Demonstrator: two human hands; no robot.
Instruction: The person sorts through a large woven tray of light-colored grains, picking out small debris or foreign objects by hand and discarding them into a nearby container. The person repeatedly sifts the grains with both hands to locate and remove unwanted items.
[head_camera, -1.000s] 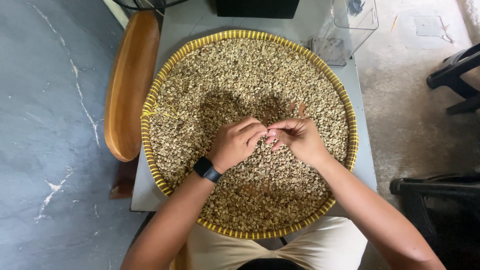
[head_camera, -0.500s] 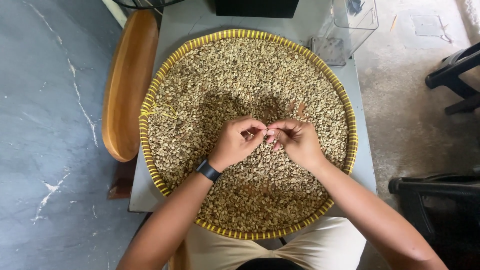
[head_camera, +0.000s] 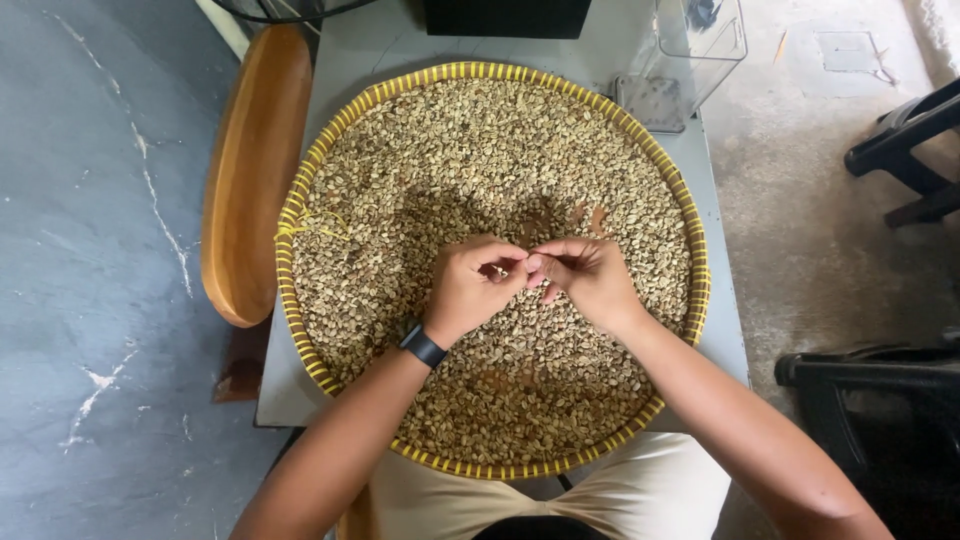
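Observation:
A wide round woven tray with a yellow rim lies on a small grey table. It is filled with a layer of pale greenish-brown beans. Both hands hover over the middle of the tray with fingertips meeting. My left hand, with a black band on its wrist, has its fingers curled and pinches a few beans. My right hand touches the left fingertips and pinches a bean too.
A curved wooden chair back stands left of the table. A clear plastic container sits at the table's far right corner, a dark box at the far edge. Black chairs stand on the right over concrete floor.
Both hands stay together over the tray's middle; only the fingers shift slightly as they work the beans between them.

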